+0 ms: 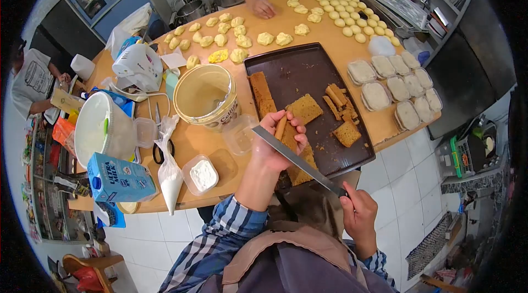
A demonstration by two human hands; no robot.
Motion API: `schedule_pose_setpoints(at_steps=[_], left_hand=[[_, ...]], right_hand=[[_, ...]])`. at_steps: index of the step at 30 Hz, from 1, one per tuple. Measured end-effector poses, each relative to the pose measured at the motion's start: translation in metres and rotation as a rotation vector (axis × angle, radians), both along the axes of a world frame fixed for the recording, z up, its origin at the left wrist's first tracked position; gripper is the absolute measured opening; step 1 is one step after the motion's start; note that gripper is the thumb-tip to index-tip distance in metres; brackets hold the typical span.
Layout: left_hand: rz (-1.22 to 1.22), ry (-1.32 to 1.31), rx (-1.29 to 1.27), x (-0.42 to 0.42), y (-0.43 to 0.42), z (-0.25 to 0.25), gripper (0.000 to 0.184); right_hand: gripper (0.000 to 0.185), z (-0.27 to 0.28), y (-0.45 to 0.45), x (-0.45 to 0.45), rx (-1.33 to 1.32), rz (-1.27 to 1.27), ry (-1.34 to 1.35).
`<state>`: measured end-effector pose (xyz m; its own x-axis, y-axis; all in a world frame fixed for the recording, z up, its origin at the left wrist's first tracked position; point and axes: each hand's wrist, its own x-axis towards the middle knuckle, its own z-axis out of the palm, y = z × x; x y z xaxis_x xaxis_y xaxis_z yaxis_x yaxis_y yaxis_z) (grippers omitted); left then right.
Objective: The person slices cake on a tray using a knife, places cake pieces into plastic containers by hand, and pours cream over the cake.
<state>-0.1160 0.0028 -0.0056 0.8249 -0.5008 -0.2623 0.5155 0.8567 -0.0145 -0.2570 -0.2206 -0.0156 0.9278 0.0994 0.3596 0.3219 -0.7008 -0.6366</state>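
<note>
My left hand (279,142) is closed around a small strip of brown cake (281,127), palm up, over the near side of a dark baking tray (291,67). My right hand (360,213) grips the black handle of a long knife (302,162). Its blade slants up and left, passing across my left palm just below the cake strip; whether it touches the strip I cannot tell. On the tray lie a long cake piece (259,92) at the left, a square cake slab (304,109) in the middle, and cut strips with crumbs (336,100) at the right.
Left of the tray stand a large tub (204,95), a piping bag (169,175), a small container of white cream (203,175), scissors (159,153) and a milk carton (121,177). Dough lumps (240,55), dough balls (346,15) and packed plastic boxes (377,96) lie beyond. A co-worker's hand (263,8) rests opposite.
</note>
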Motion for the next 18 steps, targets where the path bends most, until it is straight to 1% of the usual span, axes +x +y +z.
schedule_pose_setpoints(at_steps=[4, 7, 13, 18], left_hand=[[-0.010, -0.016, 0.048, -0.0008, -0.0021, 0.0028, 0.017], [-0.015, -0.037, 0.034, -0.0016, -0.0045, 0.0025, 0.018], [-0.014, -0.045, 0.007, -0.0012, 0.0000, -0.0004, 0.018], [-0.011, -0.014, 0.065, -0.0019, -0.0041, 0.0001, 0.017]], right_hand=[[0.029, 0.0012, -0.0003, -0.0001, 0.010, -0.011, 0.003], [0.029, 0.0034, 0.0030, 0.0021, 0.017, -0.008, -0.037], [0.027, 0.0019, 0.0054, -0.0011, 0.046, -0.025, -0.007], [0.026, 0.0022, 0.0090, -0.0001, 0.036, -0.025, 0.003]])
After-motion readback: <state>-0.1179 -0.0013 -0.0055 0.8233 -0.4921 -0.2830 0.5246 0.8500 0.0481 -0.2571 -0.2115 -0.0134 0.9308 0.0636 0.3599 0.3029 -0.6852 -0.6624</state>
